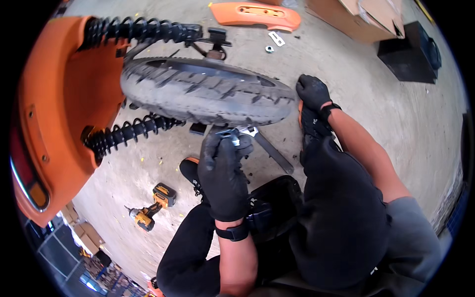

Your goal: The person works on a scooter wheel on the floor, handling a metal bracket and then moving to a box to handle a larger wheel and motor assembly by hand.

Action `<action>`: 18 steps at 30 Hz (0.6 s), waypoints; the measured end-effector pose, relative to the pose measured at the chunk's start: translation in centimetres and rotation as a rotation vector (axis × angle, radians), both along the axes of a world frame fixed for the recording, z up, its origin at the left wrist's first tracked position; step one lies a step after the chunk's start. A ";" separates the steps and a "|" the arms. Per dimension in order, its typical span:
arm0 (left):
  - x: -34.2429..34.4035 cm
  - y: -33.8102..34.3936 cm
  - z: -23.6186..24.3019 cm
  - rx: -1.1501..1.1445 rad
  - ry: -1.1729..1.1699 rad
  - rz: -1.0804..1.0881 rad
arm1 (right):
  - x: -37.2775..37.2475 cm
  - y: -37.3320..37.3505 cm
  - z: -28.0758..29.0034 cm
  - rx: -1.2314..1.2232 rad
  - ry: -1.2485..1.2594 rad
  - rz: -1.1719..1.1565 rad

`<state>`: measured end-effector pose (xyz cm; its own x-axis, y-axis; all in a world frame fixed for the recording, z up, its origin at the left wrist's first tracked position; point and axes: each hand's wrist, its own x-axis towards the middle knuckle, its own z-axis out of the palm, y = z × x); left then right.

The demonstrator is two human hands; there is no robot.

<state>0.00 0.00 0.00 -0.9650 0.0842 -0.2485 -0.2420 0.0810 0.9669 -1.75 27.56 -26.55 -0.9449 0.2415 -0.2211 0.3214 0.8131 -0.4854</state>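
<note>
My gloved left hand (222, 178) grips a small silver metal plate (231, 138) just below the scooter's tire (205, 94), at the middle of the view. An adjustable wrench (272, 151) with a dark handle is beside it, its head partly hidden near the hand and axle. My gloved right hand (312, 91) is curled at the tire's right end, above my shoe; what is under its fingers is hidden. Two black coil-spring shocks (133, 131) flank the wheel, joining an orange rear body panel (67, 114).
A yellow-black drill (151, 210) lies lower left. An orange cover (255, 15), a metal plate (277, 38) and a nut (269, 49) lie beyond the wheel. A cardboard box (346, 17) and black case (405, 52) stand upper right. A black open case (274, 185) sits between my legs.
</note>
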 end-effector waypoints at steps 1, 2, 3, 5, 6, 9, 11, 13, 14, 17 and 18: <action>-0.2 -0.1 0.3 -0.029 0.000 0.006 | 0.1 -0.5 0.1 0.002 0.032 -0.018; 0.3 0.6 -0.1 -0.037 0.002 0.028 | 0.4 0.5 0.7 0.021 0.022 -0.019; 0.8 1.1 -0.6 -0.057 0.025 0.023 | 0.7 1.6 0.9 0.033 0.010 -0.011; 0.7 0.7 -0.8 -0.149 0.084 -0.022 | 0.7 0.8 0.7 0.006 0.001 -0.034; 0.7 1.1 -0.5 -0.091 0.014 0.046 | 0.5 0.7 0.6 0.002 -0.026 -0.035; 0.5 0.3 -1.3 -0.081 0.037 0.015 | 0.3 0.5 0.7 -0.028 -0.046 -0.053; 0.4 0.4 -0.9 0.049 -0.062 0.080 | 0.5 0.4 0.5 -0.017 -0.037 -0.057; 0.3 0.5 -0.7 0.165 -0.160 0.160 | 0.5 0.4 0.6 -0.014 -0.024 -0.060; 0.3 0.5 -0.7 0.154 -0.137 0.157 | 0.4 0.4 0.7 -0.015 -0.037 -0.059; 0.3 0.6 -0.6 0.115 -0.093 0.160 | 0.4 0.5 0.9 -0.018 -0.061 -0.054; 0.2 0.7 -0.4 0.099 -0.093 0.168 | 0.4 0.6 0.8 -0.020 -0.059 -0.051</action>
